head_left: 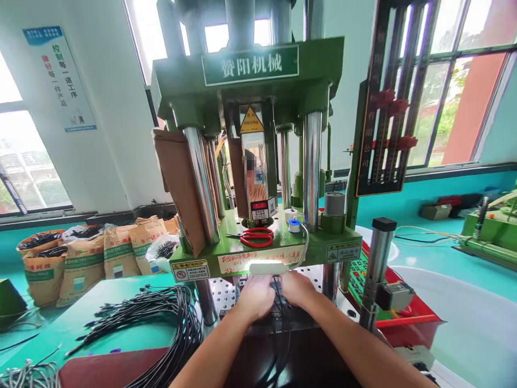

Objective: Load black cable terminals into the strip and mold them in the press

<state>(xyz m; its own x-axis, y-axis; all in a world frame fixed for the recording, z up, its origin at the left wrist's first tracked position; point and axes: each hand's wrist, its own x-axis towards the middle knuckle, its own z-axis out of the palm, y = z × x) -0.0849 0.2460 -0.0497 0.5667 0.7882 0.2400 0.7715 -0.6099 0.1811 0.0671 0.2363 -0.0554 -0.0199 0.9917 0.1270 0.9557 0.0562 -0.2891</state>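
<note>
Both of my hands reach into the green press [329, 242], under its front plate. My left hand [256, 296] is closed, with its fingers curled beside several thin black cables [285, 323]. On the other side of these cables, my right hand [298, 288] is also curled, its fingertips hidden at the work. What either hand grips cannot be made out. The cables run down between my forearms over the dark front edge of the press. A bright white lamp bar [267, 268] sits just above my hands and hides part of them.
Red-handled pliers [258, 235] and a blue-and-white spool [294, 226] lie on the press. To the left, a bundle of black cables [177, 312] covers part of a green table [121, 291]. A red tray [420, 315] and a metal post [375, 269] stand at the right.
</note>
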